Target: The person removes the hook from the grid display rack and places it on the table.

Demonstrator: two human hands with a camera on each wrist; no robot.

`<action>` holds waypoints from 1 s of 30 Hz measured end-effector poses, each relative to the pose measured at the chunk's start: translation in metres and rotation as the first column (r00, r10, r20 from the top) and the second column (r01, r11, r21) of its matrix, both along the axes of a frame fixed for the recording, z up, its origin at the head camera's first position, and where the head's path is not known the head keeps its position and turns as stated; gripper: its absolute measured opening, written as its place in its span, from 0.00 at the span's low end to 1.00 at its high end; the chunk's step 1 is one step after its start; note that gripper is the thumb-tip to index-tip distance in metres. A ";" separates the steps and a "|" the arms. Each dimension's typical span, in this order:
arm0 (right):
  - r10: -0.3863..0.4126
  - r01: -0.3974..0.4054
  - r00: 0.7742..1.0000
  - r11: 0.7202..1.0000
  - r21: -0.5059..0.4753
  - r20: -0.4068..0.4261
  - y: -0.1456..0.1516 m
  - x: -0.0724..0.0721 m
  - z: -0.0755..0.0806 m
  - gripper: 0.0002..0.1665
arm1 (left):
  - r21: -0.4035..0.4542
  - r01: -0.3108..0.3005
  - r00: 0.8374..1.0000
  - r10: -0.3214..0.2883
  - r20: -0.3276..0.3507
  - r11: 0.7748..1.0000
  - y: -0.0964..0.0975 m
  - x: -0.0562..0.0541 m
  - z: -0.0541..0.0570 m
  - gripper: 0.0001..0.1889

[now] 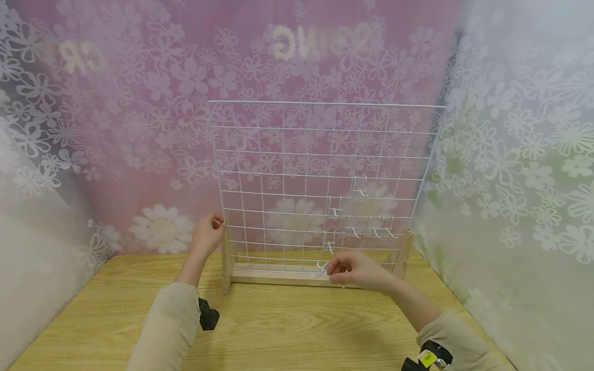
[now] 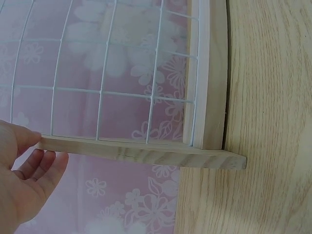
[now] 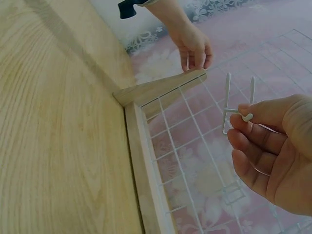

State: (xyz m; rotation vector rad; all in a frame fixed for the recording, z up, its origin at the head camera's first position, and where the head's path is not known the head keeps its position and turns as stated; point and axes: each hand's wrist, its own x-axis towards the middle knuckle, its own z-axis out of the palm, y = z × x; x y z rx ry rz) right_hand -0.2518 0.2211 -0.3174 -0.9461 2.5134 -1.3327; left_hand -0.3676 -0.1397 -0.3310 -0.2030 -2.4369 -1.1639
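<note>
A white wire grid panel (image 1: 325, 104) stands upright in a wooden stand (image 1: 274, 276). My left hand (image 1: 207, 235) is at the stand's left upright; in the left wrist view its thumb and fingers pinch the end of that wooden upright (image 2: 146, 155). Low in front of the grid, my right hand (image 1: 359, 270) pinches a white wire hook (image 3: 227, 92) between thumb and index finger. Its two prongs point away from the palm in the right wrist view. Several similar white hooks (image 1: 361, 193) hang on the grid's lower right part.
The stand rests on a wood-grain table (image 1: 287, 330). Behind it hangs a pink flowered sheet (image 1: 153, 103), and a translucent flowered sheet (image 1: 520, 154) encloses the right side. A black wrist camera (image 1: 208, 314) sits on the left forearm.
</note>
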 end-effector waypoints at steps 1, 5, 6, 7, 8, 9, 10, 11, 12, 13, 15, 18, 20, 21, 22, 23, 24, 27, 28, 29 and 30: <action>-0.004 0.004 1.000 1.000 0.000 0.009 -0.001 0.000 -0.003 0.07 | -0.001 -0.001 1.000 0.001 0.003 1.000 0.000 0.000 0.000 0.06; -0.013 0.013 1.000 1.000 0.006 0.029 -0.005 -0.002 -0.012 0.07 | -0.004 -0.003 1.000 0.003 0.007 1.000 -0.001 0.000 0.000 0.06; -0.016 0.015 0.999 1.000 0.006 0.030 -0.006 -0.003 -0.014 0.07 | -0.004 -0.005 1.000 0.005 0.006 1.000 -0.001 0.000 -0.001 0.06; -0.020 0.020 0.999 1.000 0.008 0.033 -0.008 -0.003 -0.016 0.07 | -0.006 -0.006 1.000 0.006 0.005 1.000 -0.002 0.000 -0.001 0.06; -0.023 0.023 0.999 1.000 0.008 0.035 -0.009 -0.004 -0.018 0.07 | -0.005 -0.006 1.000 0.006 0.004 1.000 -0.002 0.000 -0.001 0.06; -0.022 0.022 0.999 1.000 0.004 0.036 -0.010 -0.005 -0.020 0.08 | -0.004 -0.007 1.000 0.007 0.004 1.000 -0.002 0.000 -0.001 0.06; -0.025 0.025 0.999 1.000 0.001 0.045 -0.011 -0.005 -0.023 0.08 | -0.003 -0.009 1.000 0.009 0.004 1.000 -0.002 0.000 -0.001 0.06; -0.025 0.026 0.998 1.000 -0.004 0.056 -0.012 -0.006 -0.025 0.08 | -0.002 -0.009 1.000 0.009 0.004 1.000 -0.002 -0.001 -0.001 0.06; -0.029 0.029 0.997 1.000 -0.009 0.068 -0.013 -0.006 -0.028 0.08 | -0.002 -0.010 1.000 0.010 0.005 1.000 -0.002 -0.001 -0.002 0.06; -0.031 0.033 0.996 0.999 -0.015 0.080 -0.015 -0.007 -0.030 0.08 | 0.000 -0.010 1.000 0.010 0.007 1.000 -0.002 -0.001 -0.001 0.06; -0.034 0.036 0.995 0.999 -0.024 0.092 -0.017 -0.009 -0.037 0.08 | 0.003 -0.012 1.000 0.012 0.012 1.000 -0.002 0.000 -0.001 0.06; -0.047 0.051 0.993 0.998 -0.034 0.112 -0.021 -0.010 -0.046 0.07 | 0.004 -0.014 1.000 0.014 0.016 1.000 -0.002 0.000 -0.001 0.06; -0.054 0.058 0.991 0.998 -0.037 0.122 -0.024 -0.010 -0.051 0.07 | 0.009 -0.013 1.000 0.013 0.016 1.000 -0.002 0.001 -0.001 0.06; -0.055 0.061 0.990 0.997 -0.041 0.128 -0.025 -0.010 -0.053 0.07 | 0.011 -0.012 1.000 0.011 0.016 1.000 -0.002 0.001 -0.001 0.06; -0.056 0.062 0.990 0.997 -0.045 0.130 -0.025 -0.010 -0.055 0.07 | 0.015 -0.011 1.000 0.011 0.016 1.000 -0.001 0.001 -0.001 0.06; -0.053 0.060 0.990 0.997 -0.054 0.130 -0.026 -0.010 -0.057 0.07 | 0.018 -0.009 1.000 0.009 0.015 1.000 -0.001 0.001 -0.001 0.06; -0.051 0.060 0.990 0.996 -0.059 0.133 -0.027 -0.011 -0.059 0.07 | 0.021 -0.008 1.000 0.008 0.014 1.000 -0.001 0.000 -0.001 0.06; -0.049 0.059 0.989 0.996 -0.063 0.136 -0.030 -0.009 -0.060 0.07 | 0.023 -0.008 1.000 0.008 0.010 1.000 0.000 -0.001 -0.002 0.06; -0.050 0.058 0.990 0.997 -0.059 0.135 -0.030 -0.010 -0.063 0.06 | 0.023 -0.009 1.000 0.009 0.007 1.000 0.000 -0.001 -0.002 0.06; -0.052 0.059 0.990 0.997 -0.053 0.130 -0.030 -0.011 -0.066 0.06 | 0.023 -0.008 1.000 0.007 0.004 1.000 0.000 -0.001 -0.002 0.06; -0.058 0.065 0.990 0.997 -0.044 0.131 -0.031 -0.011 -0.068 0.06 | 0.022 -0.007 1.000 0.007 0.002 1.000 0.000 -0.002 -0.001 0.06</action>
